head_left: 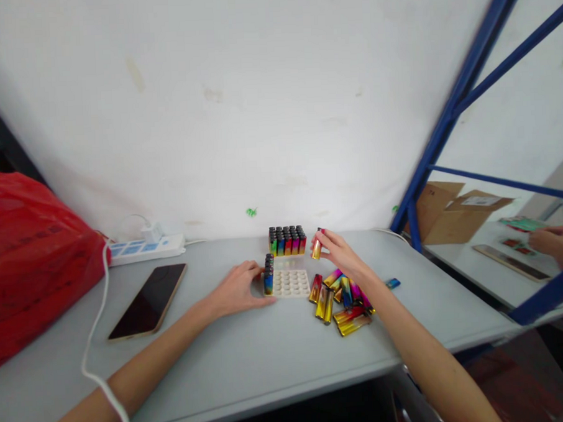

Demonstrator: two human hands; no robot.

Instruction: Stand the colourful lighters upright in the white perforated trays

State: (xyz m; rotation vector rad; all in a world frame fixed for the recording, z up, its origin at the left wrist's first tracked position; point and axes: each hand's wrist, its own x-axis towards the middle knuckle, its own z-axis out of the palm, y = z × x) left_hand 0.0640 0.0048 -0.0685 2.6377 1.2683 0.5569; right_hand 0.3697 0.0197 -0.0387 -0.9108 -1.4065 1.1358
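Note:
My left hand (242, 287) curves round the left end of a white tray with round holes (291, 284). Its thumb lies at the tray's front corner and its fingers reach beside the upright row of lighters (268, 277) in the leftmost column. Above the tray's back right, my right hand (335, 251) pinches one shiny gold and red lighter (316, 247), roughly upright. Right of the tray lies a loose heap of metallic lighters (345, 295) in gold, red, blue and purple. Behind the tray stands a full block of upright lighters (287, 242) with black tops.
A phone (149, 301), a white power strip (147, 248) with a cable, and a red bag (36, 259) are to the left. One blue lighter (393, 283) lies apart. Blue rack bars (439, 135) rise at right; beyond are a cardboard box (463, 212) and another person's hand (556, 242).

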